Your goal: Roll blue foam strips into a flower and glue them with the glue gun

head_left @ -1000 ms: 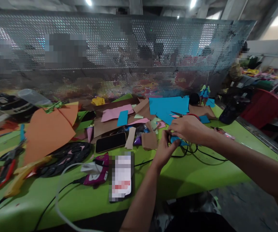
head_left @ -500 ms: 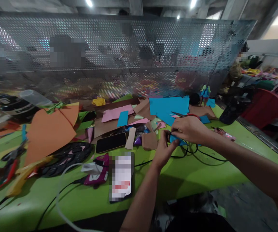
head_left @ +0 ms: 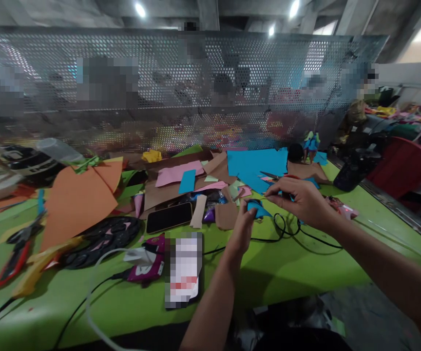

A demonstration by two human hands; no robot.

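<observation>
My left hand (head_left: 243,226) is closed around a small piece of blue craft sheet (head_left: 257,208), whose pointed end sticks out to the right. My right hand (head_left: 301,201) hovers just to its right, thumb and fingertips pinched together. Something thin seems to be at those fingertips, too small to make out. Behind the right hand lie scissors (head_left: 270,175), their handles mostly hidden by it. A large blue sheet (head_left: 256,162) spreads out beyond both hands. Under them, a black cable (head_left: 277,233) loops across the green table (head_left: 269,278).
Toward the left are a dark phone (head_left: 169,218), a lit phone (head_left: 184,270), a magenta power strip (head_left: 155,261), a yellow glue gun (head_left: 37,265), red-handled scissors (head_left: 15,261) and orange sheets (head_left: 81,195). A small doll (head_left: 310,145) stands back right. A perforated metal panel (head_left: 152,92) closes the far side.
My right hand has drawn away rightward from the blue piece, which now shows more in my left hand. A hand at the far left edge has gone from view.
</observation>
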